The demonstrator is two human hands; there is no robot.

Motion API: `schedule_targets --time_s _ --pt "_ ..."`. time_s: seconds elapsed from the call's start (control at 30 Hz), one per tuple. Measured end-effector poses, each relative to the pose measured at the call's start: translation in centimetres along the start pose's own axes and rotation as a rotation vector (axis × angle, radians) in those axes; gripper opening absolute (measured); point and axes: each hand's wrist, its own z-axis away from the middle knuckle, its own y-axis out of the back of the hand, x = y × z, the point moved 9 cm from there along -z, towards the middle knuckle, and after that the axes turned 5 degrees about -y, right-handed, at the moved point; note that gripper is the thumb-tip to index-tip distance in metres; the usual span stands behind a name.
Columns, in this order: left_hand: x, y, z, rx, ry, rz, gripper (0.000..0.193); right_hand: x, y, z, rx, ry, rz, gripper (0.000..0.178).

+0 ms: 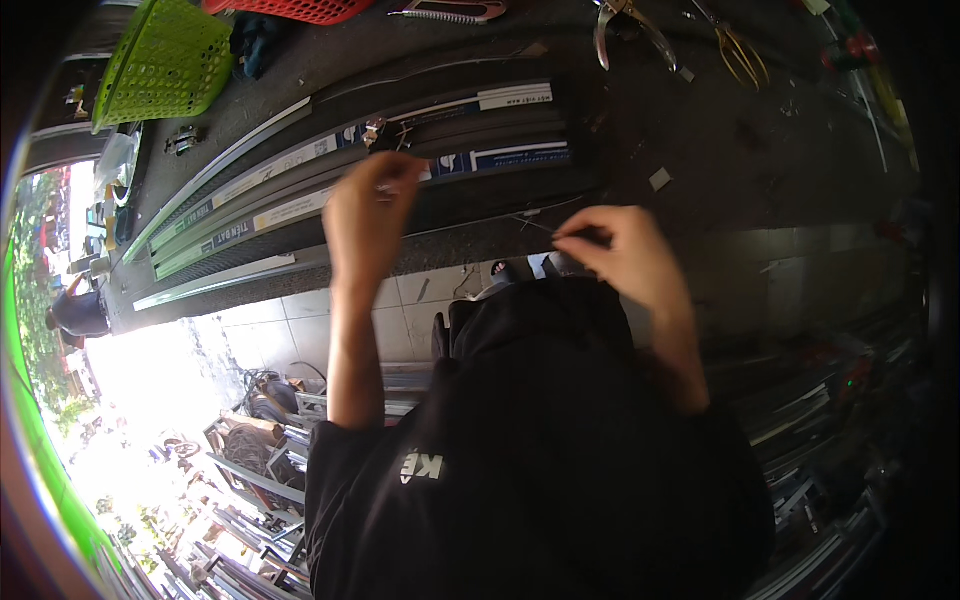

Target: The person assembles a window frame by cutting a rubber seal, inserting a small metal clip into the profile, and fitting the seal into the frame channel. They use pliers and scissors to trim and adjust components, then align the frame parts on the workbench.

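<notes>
My left hand (370, 215) is over the long metal profiles (270, 200), which lie side by side on the dark bench with printed blue and white labels. Its fingers are curled and closed, slightly blurred; anything between them is too small to name. Just beyond them, a small shiny metal fitting (375, 130) sits on the profiles. Near the bench's front edge, my right hand (630, 250) pinches thumb and forefinger together. A thin wire-like strand (536, 224) sticks out leftward from that pinch.
A green perforated basket (165, 65) and a red one (300, 8) stand at the far left. Along the back lie a utility knife (455, 10), pliers (632, 30) and a yellow-handled tool (742, 55). A pale scrap (660, 180) lies right of the profiles. Another person (82, 310) is at far left.
</notes>
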Motion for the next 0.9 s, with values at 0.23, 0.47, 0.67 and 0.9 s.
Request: schedule_targets --time_s 0.23,0.47,0.67,0.9 --pt "-5.7 16.7 2.5 0.571 0.420 -0.478 0.035 -2.9 16.6 -4.8 0.535 0.271 0.496 0.029" --pt "2.3 8.3 2.1 0.212 0.071 -0.148 0.011 -6.1 15.7 -3.6 0.481 0.307 0.754 0.048" --pt "9.5 0.0 1.0 -0.003 -0.061 0.347 0.015 -10.9 2.3 -2.8 -0.340 0.252 -0.242 0.041" --pt "5.0 1.7 0.1 0.113 -0.066 0.351 0.013 -9.3 -3.2 -4.9 -0.290 -0.087 -0.459 0.016"
